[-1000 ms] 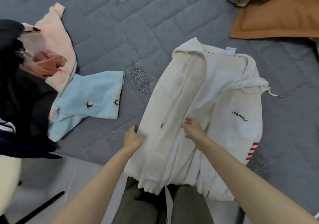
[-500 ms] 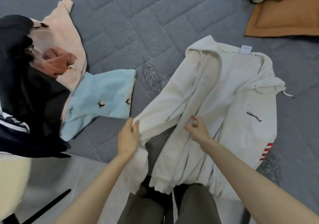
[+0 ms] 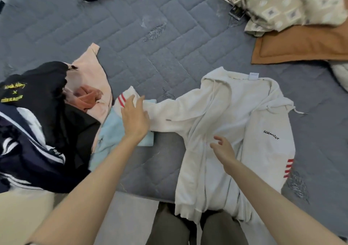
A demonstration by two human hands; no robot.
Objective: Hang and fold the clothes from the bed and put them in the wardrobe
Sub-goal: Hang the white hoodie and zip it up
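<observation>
Grey bed (image 3: 150, 43) bears a cream hoodie (image 3: 235, 112); left hand (image 3: 134, 119) seemingly flat on its sleeve (image 3: 169, 112), right hand (image 3: 225, 150) slack.

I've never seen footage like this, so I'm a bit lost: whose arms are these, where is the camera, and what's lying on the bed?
There is no machine here. A person wears a camera on the head, looking down at their own bare arms, and this is the only view. The left hand lies with straight fingers on the sleeve of a white hoodie. The sleeve is stretched out sideways over a blue garment. The right hand is open over the hoodie's body; I cannot tell whether it touches. Neither hand grips anything. The hoodie lies on a grey quilted bed. On the left is a pile of dark clothes with a pink garment beside it. At far right are a brown pillow and a patterned blanket.
</observation>
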